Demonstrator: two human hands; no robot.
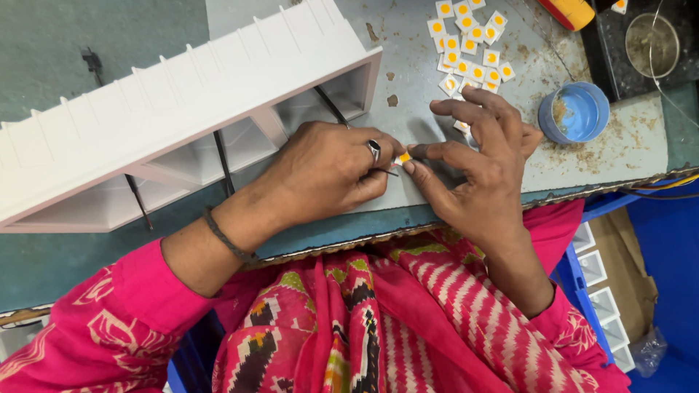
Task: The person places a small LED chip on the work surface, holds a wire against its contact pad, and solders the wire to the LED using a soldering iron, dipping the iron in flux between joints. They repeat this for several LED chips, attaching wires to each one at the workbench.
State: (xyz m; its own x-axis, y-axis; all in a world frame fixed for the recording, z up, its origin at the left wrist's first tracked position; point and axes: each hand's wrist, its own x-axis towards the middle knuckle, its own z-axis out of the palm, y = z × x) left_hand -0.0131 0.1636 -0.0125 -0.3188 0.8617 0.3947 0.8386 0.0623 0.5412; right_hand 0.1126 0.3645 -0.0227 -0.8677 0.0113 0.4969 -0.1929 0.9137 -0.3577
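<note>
Yellow-centred white square chip [403, 157] sits pinched between the right hand's [480, 171] thumb and forefinger just above the grey counter [408, 87], while the left hand [328, 171], fingers closed on thin tweezers [386, 172], should grip its edge squarely.

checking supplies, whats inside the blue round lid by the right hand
The blue lid lies open side up on the grey bench. Brownish residue sticks along its inner left wall; the floor looks bare blue. No white-and-yellow chips are in it. Its near-left edge is covered by the right hand.
</note>
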